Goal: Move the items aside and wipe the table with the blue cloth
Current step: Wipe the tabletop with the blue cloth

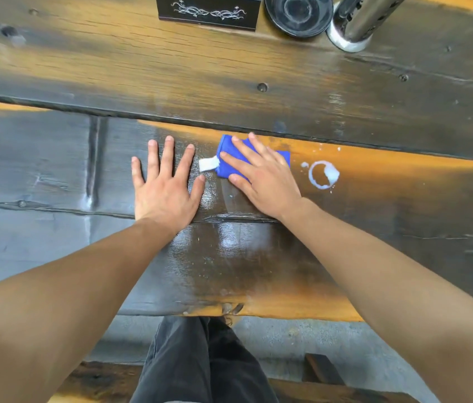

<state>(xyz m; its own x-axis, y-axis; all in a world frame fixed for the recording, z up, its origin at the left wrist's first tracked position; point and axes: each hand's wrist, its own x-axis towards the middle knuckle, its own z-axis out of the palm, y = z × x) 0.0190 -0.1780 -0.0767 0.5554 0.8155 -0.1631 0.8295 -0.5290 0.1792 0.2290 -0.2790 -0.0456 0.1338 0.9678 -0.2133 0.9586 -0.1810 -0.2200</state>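
Observation:
A folded blue cloth (283, 157) with a white tag lies on the dark wooden table (171, 68), near its middle. My right hand (261, 175) presses flat on the cloth, fingers spread, covering most of it. My left hand (165, 181) rests flat on the bare table just left of the cloth, fingers apart, holding nothing. A white ring-shaped spill (324, 174) with small droplets marks the wood just right of the cloth. The wood below the hands looks wet and shiny.
At the far edge stand a black box with a silver pattern (207, 8), a dark bowl (298, 14) and a shiny metal cylinder (360, 21). The near table edge (258, 314) runs above my legs and a bench.

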